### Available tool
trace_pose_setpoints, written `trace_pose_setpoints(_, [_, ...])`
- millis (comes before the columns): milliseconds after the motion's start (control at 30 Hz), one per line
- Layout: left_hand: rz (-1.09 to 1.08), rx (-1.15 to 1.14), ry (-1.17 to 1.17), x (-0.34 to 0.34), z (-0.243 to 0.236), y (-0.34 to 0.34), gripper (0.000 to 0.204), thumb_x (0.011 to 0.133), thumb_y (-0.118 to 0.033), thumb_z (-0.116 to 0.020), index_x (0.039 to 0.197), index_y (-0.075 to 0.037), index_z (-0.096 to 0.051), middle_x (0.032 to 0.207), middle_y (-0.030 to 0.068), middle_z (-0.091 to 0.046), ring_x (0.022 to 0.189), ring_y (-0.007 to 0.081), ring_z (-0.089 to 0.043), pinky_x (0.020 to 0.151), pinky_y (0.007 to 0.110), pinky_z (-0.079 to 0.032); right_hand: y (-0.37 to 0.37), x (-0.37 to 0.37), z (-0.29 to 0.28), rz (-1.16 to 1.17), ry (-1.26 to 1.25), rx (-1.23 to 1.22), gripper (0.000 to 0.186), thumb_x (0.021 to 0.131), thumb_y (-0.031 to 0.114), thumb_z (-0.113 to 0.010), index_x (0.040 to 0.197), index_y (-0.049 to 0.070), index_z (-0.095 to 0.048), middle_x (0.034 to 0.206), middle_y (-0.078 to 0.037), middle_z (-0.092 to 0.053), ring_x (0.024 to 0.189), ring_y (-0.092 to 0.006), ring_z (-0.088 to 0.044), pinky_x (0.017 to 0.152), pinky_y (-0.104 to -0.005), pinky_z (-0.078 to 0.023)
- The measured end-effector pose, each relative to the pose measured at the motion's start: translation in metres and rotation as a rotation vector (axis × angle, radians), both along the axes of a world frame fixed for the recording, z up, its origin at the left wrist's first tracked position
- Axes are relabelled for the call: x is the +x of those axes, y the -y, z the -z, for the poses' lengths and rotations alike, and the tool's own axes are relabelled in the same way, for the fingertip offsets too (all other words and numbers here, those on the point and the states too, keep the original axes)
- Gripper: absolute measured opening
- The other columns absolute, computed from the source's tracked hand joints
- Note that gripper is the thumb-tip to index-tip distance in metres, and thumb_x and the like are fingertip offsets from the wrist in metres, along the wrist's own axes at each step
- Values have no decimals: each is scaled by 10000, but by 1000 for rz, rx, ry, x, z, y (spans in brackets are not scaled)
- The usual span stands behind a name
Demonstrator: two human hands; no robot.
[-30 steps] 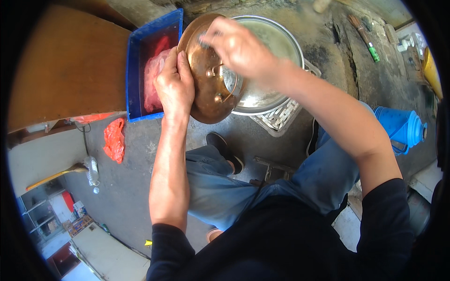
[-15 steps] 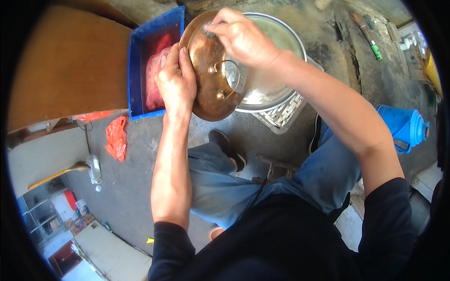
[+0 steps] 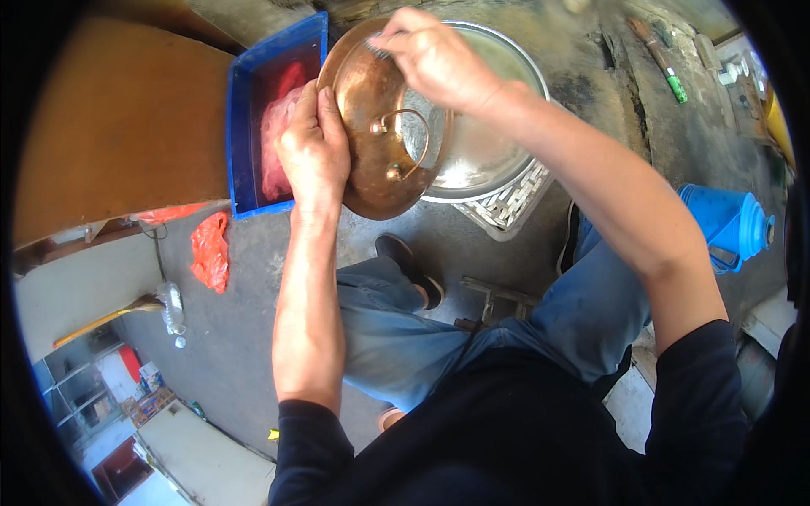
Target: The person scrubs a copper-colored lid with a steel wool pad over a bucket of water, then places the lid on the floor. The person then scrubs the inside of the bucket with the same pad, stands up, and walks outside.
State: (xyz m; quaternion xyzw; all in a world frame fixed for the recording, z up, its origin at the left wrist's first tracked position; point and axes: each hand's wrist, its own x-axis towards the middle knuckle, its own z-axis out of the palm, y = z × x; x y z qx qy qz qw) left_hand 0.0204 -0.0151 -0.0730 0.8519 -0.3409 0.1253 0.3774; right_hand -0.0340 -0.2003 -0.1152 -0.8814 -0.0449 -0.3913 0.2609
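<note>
A round copper-coloured pot lid with a looped handle is tilted in front of me. My left hand grips its left rim, thumb on the upper face. Against the lid's far part, my right hand presses a small grey metal scouring pad, mostly covered by the fingers. Behind the lid's right side is a wide metal basin of cloudy liquid, partly hidden by the lid and my right forearm. The basin rests on a white plastic crate.
A blue rectangular tub with pink and red plastic bags stands left of the lid. On the floor lie a red plastic bag and a clear bottle. A blue jug is at right; a brush lies far right.
The lid and my left hand have shifted very slightly left. My right hand has moved a little on the lid, with the scouring pad still against it.
</note>
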Motion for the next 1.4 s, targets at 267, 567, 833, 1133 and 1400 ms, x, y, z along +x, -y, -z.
trace_pose_setpoints(267, [2,16,60,17,5,-7,274,1008,-212,-589,1158,-13,-702,962,235,-724,857,256,-736,767,354,-549,-2,-13,4,-8,-73,126,168,886,-6,-597,1001,8,-719,918,-143,-639,954,-301,-628,856,-416,-532])
trace_pose_setpoints(567, [-3,10,49,13,0,-1,211,985,-146,-588,1075,2,-709,947,254,-699,881,387,-708,753,423,-556,8,-22,9,-28,-107,-26,150,853,45,-623,933,36,-749,932,-124,-714,947,-292,-666,901,-401,-536])
trace_pose_setpoints(833, [0,28,39,16,7,-3,268,1008,-205,-596,1153,-6,-703,957,214,-732,852,230,-722,779,340,-542,8,-14,-11,54,-468,276,200,886,203,-666,934,21,-735,978,-156,-724,915,-337,-699,848,-427,-550])
trace_pose_setpoints(1133, [16,23,39,14,2,-3,258,1011,-191,-590,1144,0,-701,938,211,-730,825,208,-707,770,331,-539,21,-6,-9,171,-608,492,146,853,147,-638,897,42,-730,943,-153,-744,919,-298,-722,841,-426,-561])
trace_pose_setpoints(1400, [25,8,76,17,7,-6,228,992,-169,-600,1113,-8,-706,924,222,-716,824,314,-714,737,368,-550,7,-15,-16,47,-521,391,167,860,142,-685,962,23,-744,937,-150,-749,888,-283,-724,829,-390,-562])
